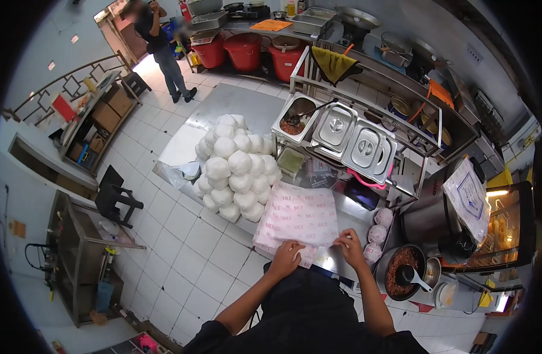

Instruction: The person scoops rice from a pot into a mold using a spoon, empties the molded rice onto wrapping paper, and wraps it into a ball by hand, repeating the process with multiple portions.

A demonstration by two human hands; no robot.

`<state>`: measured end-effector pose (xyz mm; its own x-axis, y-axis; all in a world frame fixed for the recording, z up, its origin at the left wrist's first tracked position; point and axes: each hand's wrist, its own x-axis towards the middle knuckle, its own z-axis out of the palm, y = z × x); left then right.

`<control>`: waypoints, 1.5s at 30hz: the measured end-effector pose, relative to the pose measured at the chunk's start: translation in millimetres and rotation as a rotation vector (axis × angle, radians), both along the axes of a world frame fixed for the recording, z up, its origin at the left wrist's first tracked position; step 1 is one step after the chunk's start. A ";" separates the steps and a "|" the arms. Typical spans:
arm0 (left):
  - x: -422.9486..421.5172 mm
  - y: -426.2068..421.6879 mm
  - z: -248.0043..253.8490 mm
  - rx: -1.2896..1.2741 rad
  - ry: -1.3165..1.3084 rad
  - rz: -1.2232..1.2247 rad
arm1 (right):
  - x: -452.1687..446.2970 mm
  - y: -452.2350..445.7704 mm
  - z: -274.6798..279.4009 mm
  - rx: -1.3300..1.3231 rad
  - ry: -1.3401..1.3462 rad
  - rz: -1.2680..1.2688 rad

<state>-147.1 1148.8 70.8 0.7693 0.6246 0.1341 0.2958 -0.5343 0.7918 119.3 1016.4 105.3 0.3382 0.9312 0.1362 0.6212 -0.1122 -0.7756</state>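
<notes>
Sheets of printed wrapping paper (303, 212), white with red lettering, lie stacked at the front of the steel table. My left hand (287, 258) is closed at the paper's near edge, its fingers curled on it. My right hand (350, 245) pinches the near right corner of a sheet. Beyond the paper rises a large pile of round white balls (238, 168) that look like rice portions. Several wrapped balls (377, 235) in the same printed paper stand in a row to the right of my right hand.
A pot of reddish-brown filling (400, 259) with a ladle (421, 282) stands at the right. Lidded steel pans (356, 141) and an open filling pan (294, 131) sit behind the paper. A dark tablet (362, 193) lies nearby. Another person (161, 53) stands at the back left.
</notes>
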 end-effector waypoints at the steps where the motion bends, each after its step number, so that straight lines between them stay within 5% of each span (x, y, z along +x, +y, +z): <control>1: 2.1 -1.0 2.5 0.043 0.007 0.028 | 3.4 -13.2 -4.4 -0.008 0.011 -0.057; 4: 9.3 7.5 -11.7 0.076 0.027 0.129 | 22.1 -59.8 -37.3 -0.056 -0.028 -0.132; 6: 9.9 14.9 -25.1 0.003 -0.013 0.205 | 17.3 -88.8 -52.2 -0.109 0.266 -0.284; 9: 16.5 27.2 -23.5 -0.558 -0.038 0.240 | 7.0 -116.2 -62.3 -0.107 0.268 -0.337; 13: 33.3 34.1 -44.4 -0.181 -0.022 0.069 | -12.7 -130.2 -91.4 -0.073 0.421 -0.485; 16: 53.2 37.0 -34.4 -0.402 0.052 0.022 | -20.8 -131.7 -114.6 -0.064 0.483 -0.494; 19: 69.0 34.9 -35.5 -0.326 0.055 0.008 | -34.4 -114.0 -76.2 -0.183 0.563 -0.666; 25: 77.3 43.2 -64.5 0.008 -0.164 -0.135 | -26.4 -121.1 -129.6 -0.013 0.442 -0.710; 29: 80.7 38.0 -30.2 -0.632 -0.015 0.002 | -19.1 -123.6 -112.2 -0.073 0.510 -0.628; 35: 86.4 53.6 -63.2 -0.016 -0.234 -0.073 | -8.5 -133.9 -140.2 0.073 0.545 -0.634; 36: 81.1 61.5 -56.3 0.041 -0.039 -0.112 | -6.0 -137.4 -139.1 0.056 0.391 -0.561; 39: 67.6 60.1 -47.7 0.564 0.176 -0.083 | -13.5 -137.5 -133.7 0.042 0.569 -0.579; 45: 49.0 94.7 -51.5 0.609 0.251 -0.215 | -25.6 -135.5 -133.6 0.037 0.478 -0.675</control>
